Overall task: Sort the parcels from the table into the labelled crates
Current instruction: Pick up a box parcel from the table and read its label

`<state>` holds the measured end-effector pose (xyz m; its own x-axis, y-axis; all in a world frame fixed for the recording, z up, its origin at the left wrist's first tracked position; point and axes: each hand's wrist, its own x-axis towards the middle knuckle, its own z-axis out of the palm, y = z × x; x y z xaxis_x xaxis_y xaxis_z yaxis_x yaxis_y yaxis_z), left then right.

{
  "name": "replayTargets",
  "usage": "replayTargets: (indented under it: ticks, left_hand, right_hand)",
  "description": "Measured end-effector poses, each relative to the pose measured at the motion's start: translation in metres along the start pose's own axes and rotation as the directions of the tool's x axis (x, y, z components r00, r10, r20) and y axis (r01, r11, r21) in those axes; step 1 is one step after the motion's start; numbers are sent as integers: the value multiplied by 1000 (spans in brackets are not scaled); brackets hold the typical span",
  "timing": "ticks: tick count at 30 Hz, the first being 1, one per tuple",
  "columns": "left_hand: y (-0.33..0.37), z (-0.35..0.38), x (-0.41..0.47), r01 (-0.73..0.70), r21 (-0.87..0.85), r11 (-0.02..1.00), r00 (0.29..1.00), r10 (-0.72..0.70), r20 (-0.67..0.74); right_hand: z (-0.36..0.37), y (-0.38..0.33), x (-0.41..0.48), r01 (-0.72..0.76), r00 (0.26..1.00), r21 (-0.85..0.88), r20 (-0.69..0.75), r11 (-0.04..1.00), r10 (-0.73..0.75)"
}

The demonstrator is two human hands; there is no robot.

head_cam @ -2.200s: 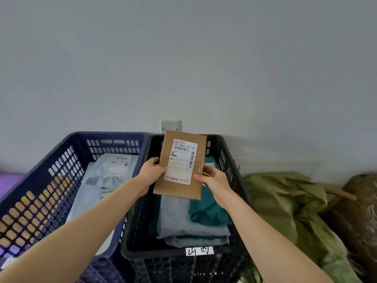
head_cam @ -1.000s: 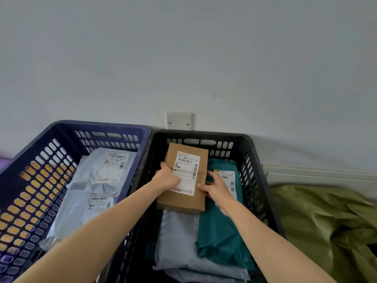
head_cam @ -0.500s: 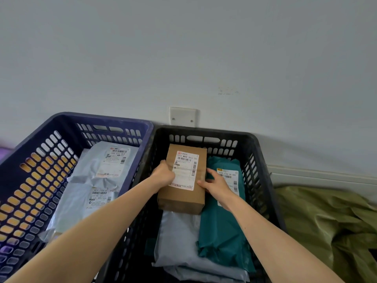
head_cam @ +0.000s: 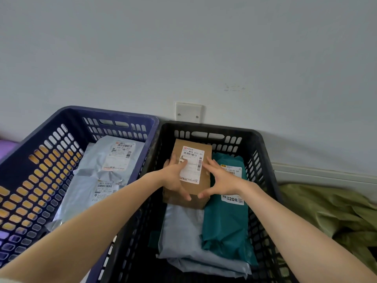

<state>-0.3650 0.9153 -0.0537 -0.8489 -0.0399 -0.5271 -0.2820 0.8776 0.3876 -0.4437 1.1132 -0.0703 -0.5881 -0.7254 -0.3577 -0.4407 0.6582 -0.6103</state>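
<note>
the brown cardboard box (head_cam: 204, 184) lies flat inside the black crate (head_cam: 264, 158), in its far half, with its white shipping label (head_cam: 191, 158) facing up. its far end is close to the crate's far wall, and its near end sits over the grey mailer bag (head_cam: 183, 231) that fills the near left part of the crate. the teal mailer bag (head_cam: 224, 225) lies just beside the box on the right, touching its edge. whether the box's full weight is already on the parcels below cannot be told.

both hands are on the box. the left hand (head_cam: 175, 180) holds its left side: the fingers wrap over the left edge, 1 finger lies on the label, and the thumb reaches along the near end. the right hand (head_cam: 221, 179) lies flatter, its fingers straight and spread along the right edge of the top, its thumb touching the near end close to the left thumb. both bare forearms reach in from the bottom of the view.

the blue crate (head_cam: 114, 114) stands against the black one on the left, the rims touching. it holds 2 pale grey mailer bags, 1 at the far end (head_cam: 98, 152) and 1 nearer (head_cam: 81, 193), each with a label facing up.

behind the crates, a white blank plate (head_cam: 188, 112) is screwed to the grey wall (head_cam: 183, 48). olive green sheeting (head_cam: 326, 207) is crumpled on the right of the black crate.
</note>
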Motion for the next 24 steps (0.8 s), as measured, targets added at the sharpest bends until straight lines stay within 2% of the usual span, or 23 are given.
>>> replayTargets:
  ticks: [3,7,12,24]
  left_hand:
    - [0,3,1,-48,111,993,999,51,-18]
    - [2,6,4,-69,168,983,995,79,-55]
    - [-5,6,6,-44,218,975,997,56,-51]
    - [-9,16,-4,-33,58,998,992,40,-122]
  right_hand:
    - [4,2,0,-12,1000,-55,-3,998,12]
    - [5,6,1,-36,999,-103,-16,994,35]
    - [17,-5,9,-24,999,-38,-23,999,23]
    - [20,-12,7,-37,995,-44,-98,998,32]
